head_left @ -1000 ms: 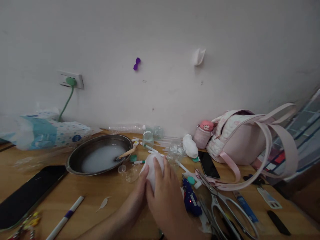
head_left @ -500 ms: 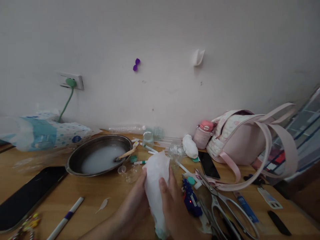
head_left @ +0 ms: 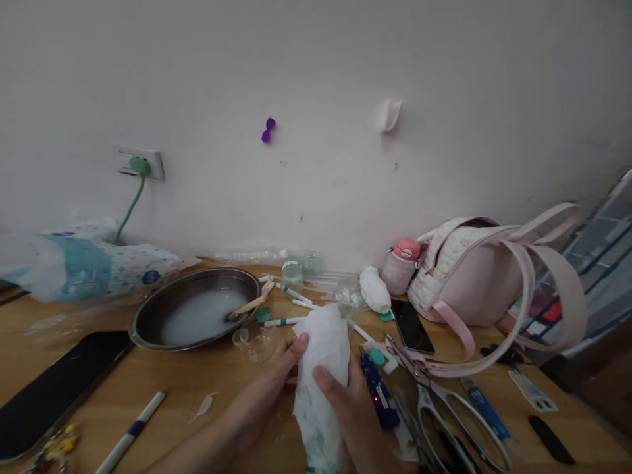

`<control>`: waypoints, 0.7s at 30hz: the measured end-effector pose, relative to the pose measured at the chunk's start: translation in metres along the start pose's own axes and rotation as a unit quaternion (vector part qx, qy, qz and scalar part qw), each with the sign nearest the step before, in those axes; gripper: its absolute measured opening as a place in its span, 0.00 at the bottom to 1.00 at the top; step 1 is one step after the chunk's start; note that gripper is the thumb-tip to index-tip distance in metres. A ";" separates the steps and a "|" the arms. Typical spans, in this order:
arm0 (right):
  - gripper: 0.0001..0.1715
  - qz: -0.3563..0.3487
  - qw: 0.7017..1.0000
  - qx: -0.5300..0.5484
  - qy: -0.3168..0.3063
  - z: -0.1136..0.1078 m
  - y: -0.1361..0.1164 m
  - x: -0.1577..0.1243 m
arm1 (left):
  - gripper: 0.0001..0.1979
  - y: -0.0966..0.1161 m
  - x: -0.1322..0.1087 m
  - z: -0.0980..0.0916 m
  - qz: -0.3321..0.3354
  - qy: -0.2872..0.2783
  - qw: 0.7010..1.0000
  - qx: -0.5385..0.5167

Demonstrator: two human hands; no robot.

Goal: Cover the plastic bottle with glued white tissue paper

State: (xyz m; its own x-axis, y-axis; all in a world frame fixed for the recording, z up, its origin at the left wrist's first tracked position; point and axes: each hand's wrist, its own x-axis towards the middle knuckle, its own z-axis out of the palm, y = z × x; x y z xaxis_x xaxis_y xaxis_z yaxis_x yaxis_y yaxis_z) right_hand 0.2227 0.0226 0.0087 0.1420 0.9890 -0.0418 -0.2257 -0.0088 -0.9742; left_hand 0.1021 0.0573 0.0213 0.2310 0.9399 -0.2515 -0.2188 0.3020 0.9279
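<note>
Between my hands is a long bundle of white tissue [head_left: 323, 349], wrapped round something bottle-shaped. Greenish, see-through plastic shows at its lower end near the bottom edge of the view. My left hand [head_left: 286, 365] grips its left side, thumb on the front near the upper part. On the right side, my right hand [head_left: 350, 401] is wrapped round it with the thumb pressed across the front. The fingers behind the bundle are partly hidden. Beyond it lies a smaller white tissue-wrapped piece [head_left: 375, 289].
A metal basin [head_left: 141, 336] of cloudy liquid holds a wooden-handled brush [head_left: 249, 305]. Right of my hands lie a blue glue gun [head_left: 378, 392] and large scissors [head_left: 427, 395]. Phones, markers, a tissue pack [head_left: 133, 266], clear bottles and a pink bag [head_left: 474, 283] surround the work area.
The tissue bundle has shifted slightly right and turned, showing more of its wrinkled front. My left thumb has moved up onto its front edge; my right hand has moved slightly right.
</note>
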 end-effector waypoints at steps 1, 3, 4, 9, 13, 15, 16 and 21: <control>0.39 0.000 1.000 -0.011 0.002 0.000 0.000 0.001 | 0.29 -0.002 0.002 0.000 0.033 0.043 0.998 0.016; 0.40 -0.009 0.999 -0.042 0.010 0.001 -0.002 0.002 | 0.31 -0.004 0.004 -0.001 0.101 0.101 0.989 0.033; 0.40 -0.019 0.998 -0.057 0.014 0.003 -0.003 0.002 | 0.31 -0.005 0.002 -0.001 0.133 0.113 0.984 0.039; 0.39 -0.058 0.986 -0.150 0.045 0.014 -0.001 -0.001 | 0.33 -0.002 -0.016 0.004 0.199 0.082 0.975 0.048; 0.41 -0.189 0.934 -0.288 0.096 0.022 0.016 -0.009 | 0.34 0.009 -0.024 0.011 0.089 0.006 0.995 -0.044; 0.43 -0.271 0.895 -0.340 0.100 0.025 0.023 -0.014 | 0.32 0.014 -0.023 0.013 0.061 -0.002 0.996 -0.063; 0.44 -0.294 0.881 -0.359 0.092 0.026 0.025 -0.017 | 0.32 0.015 -0.022 0.013 0.049 -0.003 0.997 -0.060; 0.43 -0.317 0.856 -0.397 0.095 0.024 0.003 -0.026 | 0.32 0.009 -0.010 0.007 0.019 -0.007 1.000 -0.019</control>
State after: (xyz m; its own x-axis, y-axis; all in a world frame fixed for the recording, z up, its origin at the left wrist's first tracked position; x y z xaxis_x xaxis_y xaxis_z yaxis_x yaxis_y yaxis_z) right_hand 0.1954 0.0006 0.0119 0.1640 0.7914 0.5889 0.6703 0.3486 -0.6551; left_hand 0.1042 0.0495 0.0340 0.2355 0.9486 -0.2115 -0.2635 0.2718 0.9256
